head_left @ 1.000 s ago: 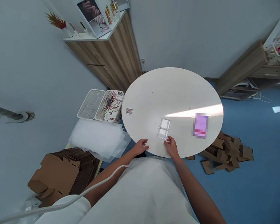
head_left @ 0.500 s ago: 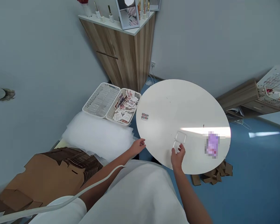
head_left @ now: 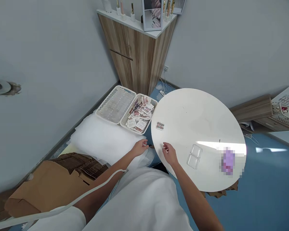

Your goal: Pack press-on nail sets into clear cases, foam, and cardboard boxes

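My left hand (head_left: pixel 139 148) hovers by the near corner of the white sheet stack, its fingers loosely bent and apart, with nothing visible in them. Over the near left edge of the round white table (head_left: pixel 195 109) is my right hand (head_left: pixel 169 153), also empty, thumb and fingers parted. To its right a clear plastic case (head_left: pixel 194 156) lies unfolded in two halves, untouched. A small card of press-on nails (head_left: pixel 160 125) rests by the table's left edge, farther off than my right hand. A pixelated purple item (head_left: pixel 228 161) is at the table's right side.
Left of the table stand a white basket full of nail cards (head_left: pixel 141 115) and a basket of clear plastic cases (head_left: pixel 117 104). White foam-like sheets (head_left: pixel 106 139) and folded brown cardboard boxes (head_left: pixel 48 186) lie nearer me. A wooden cabinet (head_left: pixel 139 61) fills the corner.
My right hand has left the clear plastic case and moved left toward the table edge. The case stays lying open. My left hand stays near the sheets, and the view has shifted.
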Demonstrator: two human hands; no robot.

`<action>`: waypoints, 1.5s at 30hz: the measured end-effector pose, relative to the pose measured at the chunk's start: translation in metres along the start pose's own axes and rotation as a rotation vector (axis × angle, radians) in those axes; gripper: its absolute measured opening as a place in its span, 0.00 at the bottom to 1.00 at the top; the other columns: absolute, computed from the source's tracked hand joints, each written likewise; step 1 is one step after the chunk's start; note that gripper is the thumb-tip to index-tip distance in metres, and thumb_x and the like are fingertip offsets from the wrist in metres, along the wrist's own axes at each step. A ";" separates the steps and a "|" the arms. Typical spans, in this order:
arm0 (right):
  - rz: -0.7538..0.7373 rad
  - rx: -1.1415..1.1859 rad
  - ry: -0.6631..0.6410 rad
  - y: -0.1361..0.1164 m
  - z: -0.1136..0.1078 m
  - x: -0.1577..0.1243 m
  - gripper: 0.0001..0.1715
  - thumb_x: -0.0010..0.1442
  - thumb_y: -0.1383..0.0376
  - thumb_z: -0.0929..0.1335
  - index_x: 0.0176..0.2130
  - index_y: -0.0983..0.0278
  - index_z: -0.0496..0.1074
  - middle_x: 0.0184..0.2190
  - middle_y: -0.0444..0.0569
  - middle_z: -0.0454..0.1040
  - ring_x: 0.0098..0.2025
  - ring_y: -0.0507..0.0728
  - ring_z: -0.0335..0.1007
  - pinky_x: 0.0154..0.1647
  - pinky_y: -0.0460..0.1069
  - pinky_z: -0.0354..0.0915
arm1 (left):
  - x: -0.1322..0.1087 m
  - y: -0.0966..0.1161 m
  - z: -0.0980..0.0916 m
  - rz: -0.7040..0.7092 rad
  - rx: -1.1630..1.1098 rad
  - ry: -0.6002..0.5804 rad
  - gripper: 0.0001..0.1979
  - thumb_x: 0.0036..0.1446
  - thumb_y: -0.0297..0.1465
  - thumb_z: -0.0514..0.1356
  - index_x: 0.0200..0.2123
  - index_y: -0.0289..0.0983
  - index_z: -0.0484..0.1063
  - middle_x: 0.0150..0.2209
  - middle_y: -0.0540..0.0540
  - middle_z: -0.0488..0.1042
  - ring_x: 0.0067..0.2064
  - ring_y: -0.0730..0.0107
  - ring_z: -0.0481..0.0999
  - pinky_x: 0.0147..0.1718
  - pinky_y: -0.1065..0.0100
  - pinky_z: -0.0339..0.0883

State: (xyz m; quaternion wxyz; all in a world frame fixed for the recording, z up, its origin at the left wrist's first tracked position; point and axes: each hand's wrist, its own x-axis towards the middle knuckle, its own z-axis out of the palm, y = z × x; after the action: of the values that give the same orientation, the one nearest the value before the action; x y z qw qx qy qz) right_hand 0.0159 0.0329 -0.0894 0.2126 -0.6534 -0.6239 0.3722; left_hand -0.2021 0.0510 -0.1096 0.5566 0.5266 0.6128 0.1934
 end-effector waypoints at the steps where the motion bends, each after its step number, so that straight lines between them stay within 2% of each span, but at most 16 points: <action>1: 0.008 -0.022 0.032 0.000 0.000 0.010 0.22 0.52 0.63 0.60 0.48 0.64 0.63 0.41 0.51 0.68 0.35 0.54 0.66 0.39 0.52 0.64 | 0.004 0.002 -0.001 0.020 0.019 -0.002 0.22 0.48 0.33 0.57 0.48 0.35 0.65 0.40 0.43 0.71 0.35 0.71 0.72 0.37 0.68 0.66; 6: 0.102 -0.098 0.082 -0.003 -0.003 0.065 0.30 0.49 0.65 0.62 0.53 0.65 0.57 0.46 0.53 0.64 0.40 0.56 0.65 0.42 0.53 0.63 | 0.036 0.031 0.003 0.212 0.170 -0.035 0.22 0.48 0.32 0.57 0.49 0.34 0.64 0.41 0.42 0.69 0.35 0.69 0.71 0.38 0.67 0.65; 10: 0.109 -0.136 0.062 -0.005 -0.002 0.095 0.34 0.48 0.67 0.63 0.55 0.65 0.53 0.48 0.55 0.60 0.43 0.57 0.64 0.46 0.53 0.61 | 0.071 0.061 0.005 0.266 0.315 -0.032 0.25 0.49 0.27 0.55 0.53 0.33 0.58 0.44 0.40 0.67 0.38 0.67 0.71 0.42 0.65 0.62; 15: 0.191 -0.170 0.088 -0.005 0.008 0.112 0.37 0.48 0.66 0.66 0.56 0.61 0.51 0.46 0.54 0.58 0.47 0.60 0.61 0.45 0.53 0.59 | 0.106 0.079 0.003 0.191 0.514 0.047 0.34 0.47 0.24 0.58 0.57 0.33 0.49 0.49 0.35 0.60 0.48 0.56 0.65 0.43 0.63 0.60; 19: 0.237 -0.232 0.069 -0.010 0.012 0.117 0.38 0.48 0.66 0.67 0.56 0.57 0.52 0.43 0.53 0.58 0.47 0.61 0.59 0.42 0.53 0.60 | 0.120 0.080 0.009 0.112 0.591 -0.007 0.39 0.47 0.25 0.59 0.60 0.36 0.42 0.47 0.36 0.60 0.45 0.55 0.68 0.39 0.63 0.61; 23: 0.278 -0.271 0.003 -0.015 0.009 0.121 0.36 0.49 0.67 0.67 0.56 0.56 0.52 0.43 0.53 0.58 0.45 0.62 0.59 0.39 0.53 0.60 | 0.126 0.078 0.014 0.058 0.619 -0.048 0.36 0.47 0.24 0.58 0.59 0.39 0.46 0.47 0.37 0.59 0.42 0.57 0.69 0.37 0.64 0.61; 28: 0.282 -0.242 0.043 -0.014 0.009 0.122 0.35 0.46 0.66 0.68 0.52 0.57 0.55 0.43 0.51 0.59 0.44 0.60 0.60 0.38 0.52 0.60 | 0.125 0.075 0.014 0.119 0.619 -0.020 0.33 0.46 0.22 0.57 0.56 0.39 0.52 0.46 0.40 0.59 0.42 0.60 0.69 0.37 0.65 0.62; 31: 0.266 -0.185 0.093 -0.010 0.012 0.116 0.34 0.46 0.66 0.68 0.52 0.59 0.54 0.44 0.50 0.59 0.46 0.58 0.59 0.40 0.52 0.60 | 0.118 0.072 0.016 0.198 0.608 -0.011 0.32 0.47 0.21 0.56 0.56 0.39 0.50 0.47 0.40 0.59 0.44 0.60 0.68 0.39 0.65 0.62; 34: 0.169 -0.102 0.089 -0.006 0.013 0.105 0.33 0.48 0.69 0.66 0.53 0.62 0.53 0.46 0.51 0.60 0.47 0.58 0.59 0.44 0.53 0.60 | 0.106 0.068 0.020 0.266 0.574 0.011 0.32 0.48 0.21 0.54 0.57 0.36 0.48 0.48 0.39 0.61 0.48 0.59 0.64 0.43 0.63 0.60; 37: 0.056 -0.018 0.060 0.001 0.009 0.091 0.36 0.48 0.71 0.64 0.55 0.64 0.50 0.48 0.53 0.59 0.49 0.58 0.58 0.48 0.53 0.59 | 0.090 0.064 0.024 0.314 0.509 0.013 0.34 0.48 0.23 0.55 0.58 0.34 0.46 0.48 0.39 0.62 0.50 0.59 0.63 0.46 0.62 0.59; 40: -0.016 0.020 0.014 0.006 0.001 0.074 0.38 0.48 0.72 0.63 0.57 0.63 0.47 0.49 0.53 0.57 0.50 0.58 0.58 0.48 0.54 0.60 | 0.073 0.062 0.027 0.353 0.463 0.010 0.35 0.49 0.25 0.55 0.59 0.34 0.43 0.45 0.40 0.63 0.46 0.62 0.65 0.46 0.63 0.60; 45: -0.105 -0.030 -0.040 0.013 -0.027 0.027 0.40 0.51 0.72 0.61 0.60 0.60 0.41 0.51 0.53 0.55 0.49 0.58 0.59 0.47 0.54 0.62 | 0.037 0.066 0.044 0.428 0.478 -0.014 0.34 0.49 0.27 0.56 0.59 0.37 0.46 0.38 0.45 0.65 0.39 0.65 0.66 0.42 0.63 0.62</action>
State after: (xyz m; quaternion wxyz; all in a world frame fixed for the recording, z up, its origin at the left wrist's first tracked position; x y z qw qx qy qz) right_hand 0.0429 0.0623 -0.0877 0.2095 -0.6152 -0.6671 0.3641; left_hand -0.1280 0.0917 -0.0870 0.3679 0.7608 0.5123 0.1528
